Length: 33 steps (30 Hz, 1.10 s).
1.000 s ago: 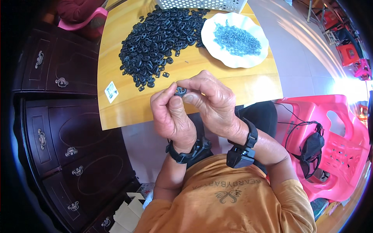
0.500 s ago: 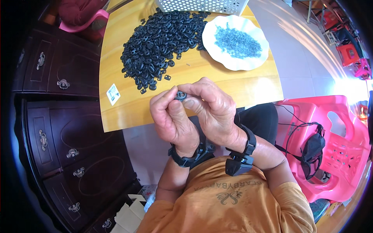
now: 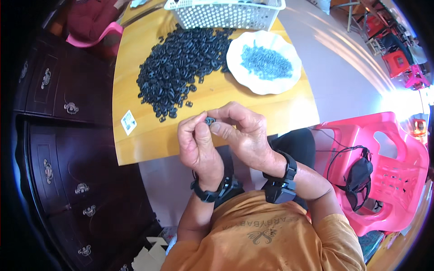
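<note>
Both hands meet over the near edge of the table around a small black plastic piece (image 3: 209,120), rounded with holes in it. My left hand (image 3: 199,140) pinches it from the left between thumb and fingers. From the other side, my right hand (image 3: 242,131) closes thumb and forefinger on it. Beyond them lies a big heap of black plastic pieces (image 3: 185,63), many oval with two holes. To its right, a white scalloped dish (image 3: 291,81) holds a pile of thin silvery-blue bits (image 3: 266,63), too small to make out.
A white perforated basket (image 3: 226,16) stands at the table's (image 3: 149,147) far side; a white label (image 3: 128,122) sticks near its left edge. Dark drawers (image 3: 77,104) stand at left. A pink chair (image 3: 398,180) on the right bears a black strapped item (image 3: 359,178). Another person's sleeve (image 3: 90,18) shows top left.
The table and everything on it sit slightly lower in view, with more of the basket showing. Both hands still hold the black plastic piece, with a small shift of the fingers.
</note>
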Each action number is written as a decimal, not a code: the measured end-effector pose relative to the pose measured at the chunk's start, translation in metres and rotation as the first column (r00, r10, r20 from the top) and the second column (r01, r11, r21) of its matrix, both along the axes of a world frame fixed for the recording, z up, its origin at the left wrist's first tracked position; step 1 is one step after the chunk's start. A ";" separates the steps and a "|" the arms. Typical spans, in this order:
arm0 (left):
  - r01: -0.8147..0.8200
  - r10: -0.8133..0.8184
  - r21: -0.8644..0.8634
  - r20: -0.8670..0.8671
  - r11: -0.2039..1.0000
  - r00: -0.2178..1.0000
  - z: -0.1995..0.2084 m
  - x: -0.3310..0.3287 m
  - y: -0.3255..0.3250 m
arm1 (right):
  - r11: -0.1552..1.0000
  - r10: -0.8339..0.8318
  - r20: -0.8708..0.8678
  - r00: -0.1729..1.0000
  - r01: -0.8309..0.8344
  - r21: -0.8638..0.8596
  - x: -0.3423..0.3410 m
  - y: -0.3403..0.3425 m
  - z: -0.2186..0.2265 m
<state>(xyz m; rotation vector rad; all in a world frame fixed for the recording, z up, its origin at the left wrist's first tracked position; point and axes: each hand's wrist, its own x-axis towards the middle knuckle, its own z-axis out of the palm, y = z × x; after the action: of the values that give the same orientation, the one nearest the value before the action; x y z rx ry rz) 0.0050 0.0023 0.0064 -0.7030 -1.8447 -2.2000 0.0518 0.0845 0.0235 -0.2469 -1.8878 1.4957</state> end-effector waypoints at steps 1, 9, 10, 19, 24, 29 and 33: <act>0.047 -0.046 -0.019 0.079 0.999 0.996 -0.001 -0.003 -0.003 | 0.963 0.114 0.072 0.991 -0.092 -0.251 0.001 0.005 0.005; 0.022 -0.063 0.121 0.344 0.992 0.937 0.000 -0.030 -0.028 | 0.912 -0.195 0.056 0.979 0.160 0.377 -0.056 0.146 0.051; 0.013 -0.052 0.114 0.351 0.993 0.935 -0.001 -0.033 -0.032 | 0.910 -0.324 0.133 0.937 0.271 0.313 -0.068 0.155 0.074; 0.079 -0.072 -0.004 0.354 0.997 0.932 -0.017 -0.063 -0.031 | 0.081 -0.251 -0.561 0.789 0.595 0.800 -0.128 0.249 0.069; -0.025 0.059 -0.427 0.066 0.904 0.996 -0.023 -0.079 -0.036 | 0.461 -0.114 -0.070 0.991 0.115 0.880 -0.100 0.134 0.024; -0.086 0.067 -0.537 -0.055 0.839 0.996 -0.025 -0.079 -0.029 | 0.336 -0.170 0.192 0.967 -0.127 0.933 -0.070 0.073 -0.013; -0.167 0.104 -0.613 -0.136 0.772 0.985 -0.021 -0.078 -0.025 | 0.173 -0.312 0.276 0.909 -0.231 0.957 -0.080 0.055 -0.032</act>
<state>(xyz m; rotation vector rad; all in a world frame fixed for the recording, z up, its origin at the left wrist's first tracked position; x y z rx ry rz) -0.0729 -0.0230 -0.0145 -0.7233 -2.4983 -1.4078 -0.0283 0.1396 -0.0081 0.0391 -2.7668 -0.2061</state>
